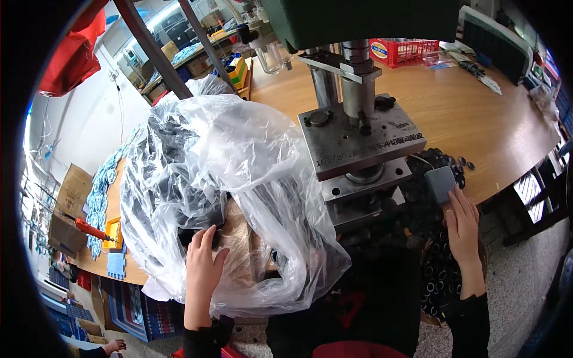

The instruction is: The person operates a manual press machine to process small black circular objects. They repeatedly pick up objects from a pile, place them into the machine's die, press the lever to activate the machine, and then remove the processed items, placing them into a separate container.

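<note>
A clear plastic bag [250, 128] full of dark parts sprawls over the table on my left. My left hand [203, 268] reaches to the bag's opening, thumb apart from the fingers; its fingertips are next to a black part [188, 237], and I cannot tell whether they touch it. On the right, the stretched fingers of my right hand [464, 230] touch the lower edge of a grey square box [440, 182], which has a thin cable. Between my hands stands a press with a steel die set [361, 140], its plates apart and engraved on the front.
Small black round parts [439, 160] lie heaped beside the die, and black rings [434, 286] fill a container below. A red crate [403, 52] stands behind on the wooden table [477, 113]. At far left are an orange-handled screwdriver [89, 228], light-blue parts [102, 191] and another person's hand [114, 346].
</note>
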### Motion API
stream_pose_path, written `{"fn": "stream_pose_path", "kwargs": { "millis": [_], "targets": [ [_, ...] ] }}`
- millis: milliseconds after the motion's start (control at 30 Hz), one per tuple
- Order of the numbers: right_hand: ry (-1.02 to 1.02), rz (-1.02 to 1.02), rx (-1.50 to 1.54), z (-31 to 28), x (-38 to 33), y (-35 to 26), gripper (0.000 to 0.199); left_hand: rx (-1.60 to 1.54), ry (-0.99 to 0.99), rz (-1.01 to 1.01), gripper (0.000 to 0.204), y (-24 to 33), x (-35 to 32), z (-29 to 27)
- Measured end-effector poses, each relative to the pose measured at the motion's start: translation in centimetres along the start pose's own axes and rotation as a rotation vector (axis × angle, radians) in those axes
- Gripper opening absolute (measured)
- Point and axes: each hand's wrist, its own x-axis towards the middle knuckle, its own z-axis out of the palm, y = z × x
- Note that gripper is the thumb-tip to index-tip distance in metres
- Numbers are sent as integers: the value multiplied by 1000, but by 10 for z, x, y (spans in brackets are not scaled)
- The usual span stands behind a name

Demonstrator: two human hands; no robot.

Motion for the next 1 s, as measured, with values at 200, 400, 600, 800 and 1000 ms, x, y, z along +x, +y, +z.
{"fn": "stream_pose_path", "kwargs": {
  "millis": [200, 400, 600, 800, 1000],
  "targets": [
    [49, 19, -13, -10, -19, 10, 40, 55, -69, -54, 55, -14, 7, 13],
    [73, 39, 30, -14, -21, 6, 38, 91, 1, -111, 50, -19, 8, 17],
    [110, -50, 136, -19, -11, -29, 37, 186, -62, -102, 50, -34, 13, 11],
    [235, -248, 341, -31, 16, -91, 21, -453, -43, -177, 45, 24, -2, -42],
    [331, -263, 390, -20, 66, -151, 43, -1216, -267, -126, 61, 84, -45, -88]
  ]
}}
